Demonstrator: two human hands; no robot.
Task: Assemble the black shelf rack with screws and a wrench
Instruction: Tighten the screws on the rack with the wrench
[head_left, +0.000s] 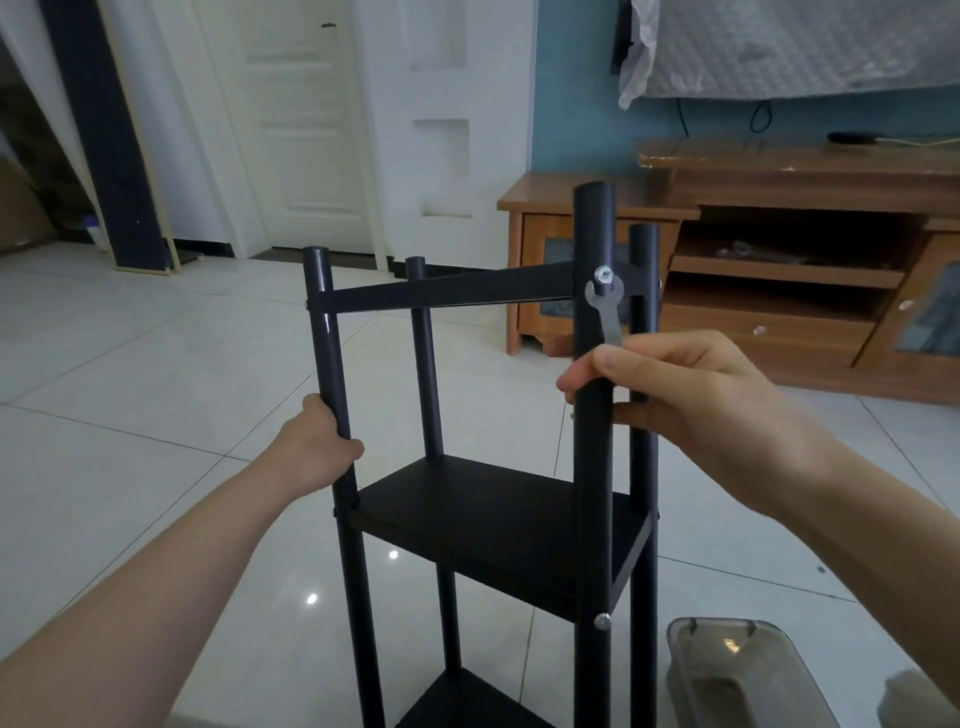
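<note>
Soft daylight, glare spots on the glossy floor (156, 467), edges bowed.

I see a brown wooden TV cabinet (779, 291), a white panelled door (296, 119), and a clear plastic box (748, 670) on the glossy tiled floor (130, 415).

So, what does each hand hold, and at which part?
The left hand grips the front-left post of the black metal shelf rack. The right hand pinches the lower handle end of the flat silver wrench.
</note>
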